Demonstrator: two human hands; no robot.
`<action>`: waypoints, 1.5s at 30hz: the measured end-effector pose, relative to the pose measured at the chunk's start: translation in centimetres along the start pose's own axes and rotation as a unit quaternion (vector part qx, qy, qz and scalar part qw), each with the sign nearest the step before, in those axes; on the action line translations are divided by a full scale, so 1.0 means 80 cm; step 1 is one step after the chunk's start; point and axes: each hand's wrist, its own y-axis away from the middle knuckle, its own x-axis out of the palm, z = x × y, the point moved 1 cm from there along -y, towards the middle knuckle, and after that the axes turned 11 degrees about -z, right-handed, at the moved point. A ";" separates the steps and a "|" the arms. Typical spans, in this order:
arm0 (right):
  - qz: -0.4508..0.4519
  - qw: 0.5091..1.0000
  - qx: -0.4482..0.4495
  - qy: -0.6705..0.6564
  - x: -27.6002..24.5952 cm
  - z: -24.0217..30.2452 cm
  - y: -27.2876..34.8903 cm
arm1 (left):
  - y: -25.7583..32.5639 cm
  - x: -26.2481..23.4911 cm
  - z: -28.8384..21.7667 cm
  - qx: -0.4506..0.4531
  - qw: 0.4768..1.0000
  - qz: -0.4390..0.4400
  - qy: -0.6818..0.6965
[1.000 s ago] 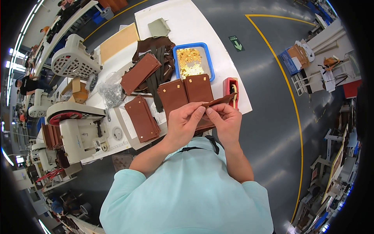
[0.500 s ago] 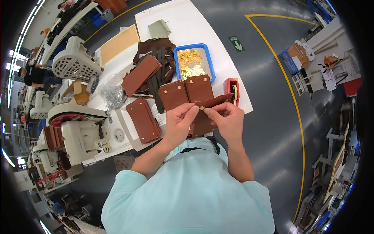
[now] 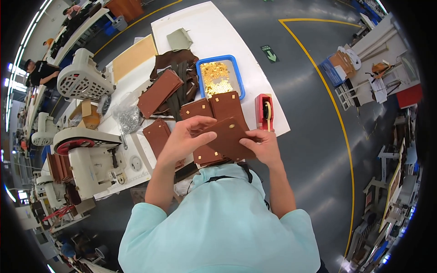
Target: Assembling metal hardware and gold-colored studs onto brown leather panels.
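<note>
A brown leather panel [image 3: 229, 142] is raised in front of me, tilted, with a small gold fitting [image 3: 231, 126] near its upper edge. My right hand [image 3: 264, 146] pinches the panel's right edge, thumb on the upper face. At the opposite edge is my left hand [image 3: 184, 139], its thumb and fingers apart, thumb over the leather. Whether its hidden fingers touch the underside, I cannot tell. Beyond the hands lie stacked brown panels [image 3: 226, 105] with gold fittings. Behind them stands a blue-rimmed tray [image 3: 240, 77] holding many small gold pieces.
A red tape dispenser [image 3: 260, 113] stands by the table's right edge. Leftward are more brown panels [image 3: 160, 93], dark leather strips [image 3: 182, 84], a clear bag of metal bits [image 3: 127, 117] and a sewing machine [image 3: 91, 157]. A person [image 3: 42, 75] is far left.
The panel has unfolded and flattened, its gold fitting now uncovered. My left hand has moved left and its pinch has opened; my right hand has shifted down to the panel's right edge.
</note>
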 end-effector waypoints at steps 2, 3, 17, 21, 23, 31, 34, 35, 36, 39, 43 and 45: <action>0.040 0.998 -0.025 0.033 0.009 -0.004 0.002 | 0.002 0.002 -0.001 -0.005 0.996 0.029 -0.085; 0.036 0.998 -0.024 0.037 0.003 -0.014 -0.001 | 0.005 0.007 -0.002 -0.005 0.996 0.033 -0.081; -0.197 0.903 0.162 0.345 -0.142 -0.194 -0.087 | 0.029 0.009 0.010 0.007 0.992 -0.029 -0.122; -0.227 0.925 0.198 0.231 -0.152 -0.216 -0.092 | 0.028 0.016 0.019 0.019 0.993 -0.029 -0.110; -0.230 0.933 0.237 0.144 -0.145 -0.213 -0.089 | 0.025 0.016 0.027 0.008 0.995 -0.024 -0.098; -0.306 0.931 0.198 -0.024 -0.127 -0.232 -0.067 | 0.023 0.018 0.026 0.001 0.995 -0.018 -0.103; -0.323 0.932 0.163 -0.031 -0.130 -0.249 -0.061 | 0.021 0.018 0.027 0.004 0.994 -0.016 -0.105; -0.321 0.935 0.150 -0.034 -0.130 -0.252 -0.060 | 0.020 0.017 0.027 -0.008 0.995 -0.016 -0.103; -0.321 0.934 0.150 -0.034 -0.130 -0.255 -0.060 | 0.019 0.017 0.027 -0.019 0.995 -0.016 -0.101; -0.355 0.917 0.184 -0.012 -0.132 -0.261 -0.054 | 0.018 0.021 0.026 -0.007 0.995 -0.023 -0.095; -0.308 0.930 0.200 -0.034 -0.130 -0.259 -0.053 | 0.013 0.023 0.022 -0.017 0.993 -0.001 -0.115; -0.309 0.928 0.199 -0.054 -0.127 -0.260 -0.053 | 0.012 0.029 0.018 -0.002 0.995 -0.018 -0.096</action>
